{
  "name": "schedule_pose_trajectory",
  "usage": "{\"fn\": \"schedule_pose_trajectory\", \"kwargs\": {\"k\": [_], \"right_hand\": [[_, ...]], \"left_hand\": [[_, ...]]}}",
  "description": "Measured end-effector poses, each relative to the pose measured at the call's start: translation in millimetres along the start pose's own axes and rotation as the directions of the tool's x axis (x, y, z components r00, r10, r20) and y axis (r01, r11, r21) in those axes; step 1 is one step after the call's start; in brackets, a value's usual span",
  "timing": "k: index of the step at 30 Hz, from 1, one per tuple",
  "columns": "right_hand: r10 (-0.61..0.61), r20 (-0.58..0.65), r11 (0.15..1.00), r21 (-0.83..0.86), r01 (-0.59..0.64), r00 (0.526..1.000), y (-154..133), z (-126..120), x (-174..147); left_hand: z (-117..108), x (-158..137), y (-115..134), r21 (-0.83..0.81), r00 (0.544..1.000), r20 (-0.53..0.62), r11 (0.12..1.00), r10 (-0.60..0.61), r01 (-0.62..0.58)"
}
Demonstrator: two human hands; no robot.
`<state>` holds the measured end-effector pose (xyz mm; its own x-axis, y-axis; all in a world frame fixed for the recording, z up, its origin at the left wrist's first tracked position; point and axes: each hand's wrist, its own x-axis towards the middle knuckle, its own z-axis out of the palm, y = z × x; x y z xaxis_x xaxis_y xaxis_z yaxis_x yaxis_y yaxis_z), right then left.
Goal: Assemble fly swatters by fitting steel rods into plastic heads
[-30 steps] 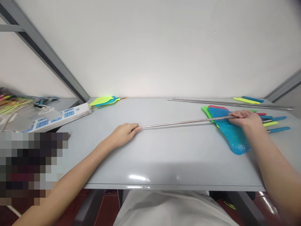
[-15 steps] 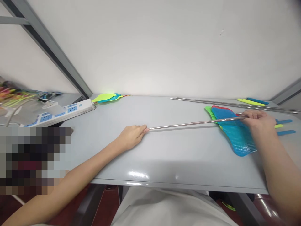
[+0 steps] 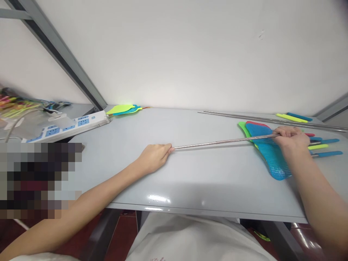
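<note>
A thin metal rod (image 3: pixel 217 142) stretches between my two hands above the table, rising slightly to the right. My left hand (image 3: pixel 156 157) is closed on its left end, fingertips pinched together. Farther right, my right hand (image 3: pixel 292 139) has its fingers wrapped round the other end. Beneath that hand and the rod lies a stack of fly swatters with mesh heads; a blue swatter head (image 3: pixel 274 163) is on top, with green and red edges showing. Their coloured handles (image 3: pixel 327 141) stick out beyond my right hand, which hides the middle of the stack.
More metal rods (image 3: pixel 258 119) lie along the wall, near yellow and blue grip tubes (image 3: pixel 292 117). Yellow and blue swatter heads (image 3: pixel 123 109) rest at the back left beside a white power strip (image 3: pixel 95 121). Colourful items (image 3: pixel 19 105) clutter the far left. A pixelated area covers the lower left.
My right hand has shifted a little to the left along with its end of the rod, uncovering more of the handles. My left hand has stayed nearly still.
</note>
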<state>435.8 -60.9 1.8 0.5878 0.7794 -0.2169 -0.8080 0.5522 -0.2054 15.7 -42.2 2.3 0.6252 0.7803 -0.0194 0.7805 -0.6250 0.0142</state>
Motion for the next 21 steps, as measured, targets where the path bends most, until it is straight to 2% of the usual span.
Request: {"fn": "schedule_pose_trajectory", "kwargs": {"k": [11,17,21], "right_hand": [[-0.002,0.007,1.0,-0.031,0.002,1.0,21,2,-16],[0.115,-0.007,0.991,-0.064,-0.115,0.993,54,7,-41],[0.103,0.001,0.992,-0.077,-0.103,0.995,63,10,-52]], "left_hand": [[-1,0,3,0.027,0.999,0.019,0.999,-0.036,0.036],[0,0,14,0.011,1.0,0.015,1.0,0.015,-0.015],[0,-1,18,-0.009,1.0,0.008,1.0,0.0,0.0]]}}
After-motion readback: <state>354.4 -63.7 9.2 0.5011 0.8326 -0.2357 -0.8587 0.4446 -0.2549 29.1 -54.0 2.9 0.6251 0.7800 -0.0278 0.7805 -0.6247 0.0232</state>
